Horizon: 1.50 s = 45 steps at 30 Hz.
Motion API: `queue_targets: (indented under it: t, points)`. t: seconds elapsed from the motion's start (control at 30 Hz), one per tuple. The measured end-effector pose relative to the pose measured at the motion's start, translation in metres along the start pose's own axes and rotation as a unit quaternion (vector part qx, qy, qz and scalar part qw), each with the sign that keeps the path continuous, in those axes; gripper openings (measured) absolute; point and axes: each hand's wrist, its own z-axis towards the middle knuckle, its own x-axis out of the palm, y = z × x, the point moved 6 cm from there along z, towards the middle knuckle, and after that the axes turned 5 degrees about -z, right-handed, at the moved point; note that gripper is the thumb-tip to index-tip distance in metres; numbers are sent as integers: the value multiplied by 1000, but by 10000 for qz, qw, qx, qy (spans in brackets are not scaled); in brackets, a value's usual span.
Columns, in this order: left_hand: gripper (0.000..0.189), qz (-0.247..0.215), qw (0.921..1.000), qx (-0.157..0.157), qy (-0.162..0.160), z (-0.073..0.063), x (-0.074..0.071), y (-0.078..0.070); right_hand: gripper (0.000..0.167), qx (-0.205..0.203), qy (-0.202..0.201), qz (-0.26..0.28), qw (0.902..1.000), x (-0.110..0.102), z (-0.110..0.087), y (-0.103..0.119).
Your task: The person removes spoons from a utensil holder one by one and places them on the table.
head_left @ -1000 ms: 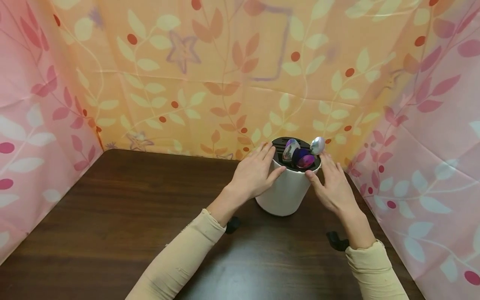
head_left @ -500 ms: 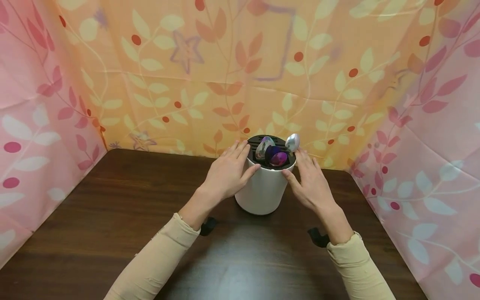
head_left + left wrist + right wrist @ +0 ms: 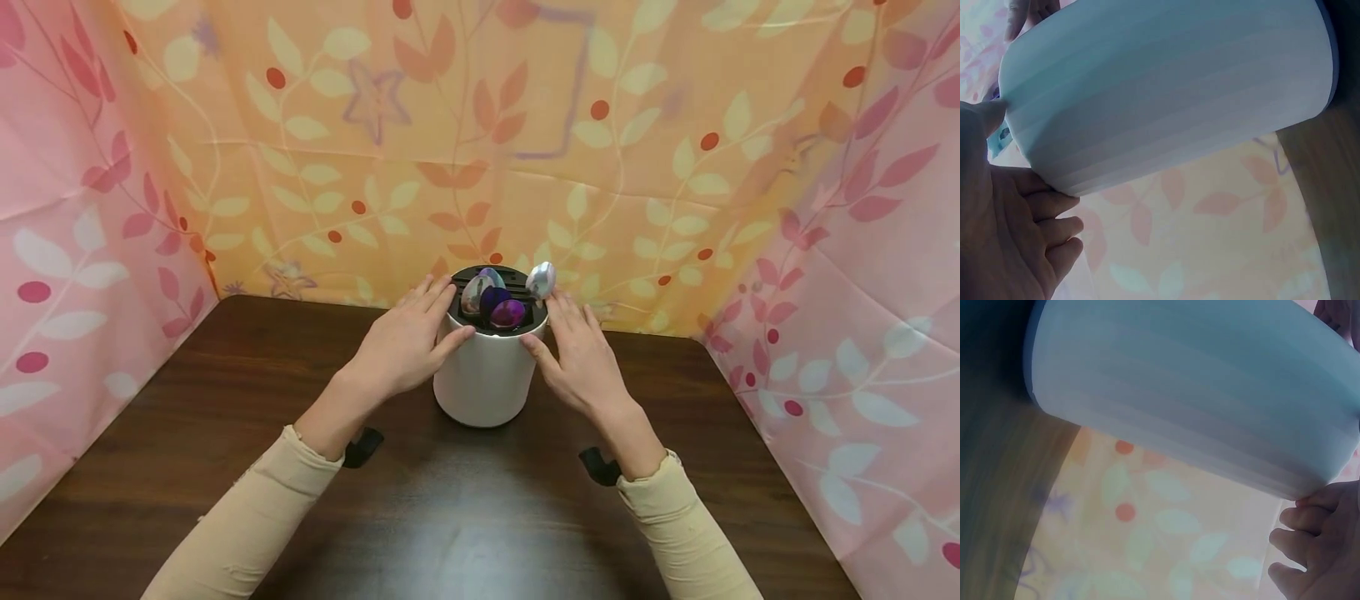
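White container (image 3: pixel 482 379) shifted left; shiny spoons (image 3: pixel 508 313) inside.

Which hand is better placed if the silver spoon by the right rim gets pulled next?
Probably the right hand: its fingertips lie right beside the silver spoon. The left hand is across the white container, with other utensils in between.

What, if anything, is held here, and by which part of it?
The white container, by its top rim, between the left hand and the right hand, which touch it from opposite sides with mostly straight fingers.
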Motion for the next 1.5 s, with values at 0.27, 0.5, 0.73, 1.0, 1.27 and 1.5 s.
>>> queue_targets:
  t: [0.27,0.5,0.73,1.0,1.27,1.5]
  points:
    - [96,127,9997,-171,142,-11,-13,20,91,-123,-8,41,9999,7,4,26]
    - [99,159,9994,-140,257,-11,-14,26,94,-102,64,284,9995,10,1,30]
    - [99,200,9992,-83,339,-10,-14,25,81,124,276,1014,9944,8,-4,17]
    - [97,261,9992,4,290,-10,-16,24,58,379,-855,2826,9547,-18,8,6]
    - [97,253,9992,-27,307,-11,-17,25,49,706,-1112,4523,8821,-27,34,2]
    - [97,289,9992,-25,274,-8,-18,27,50,1196,-683,4641,8750,-22,51,2]
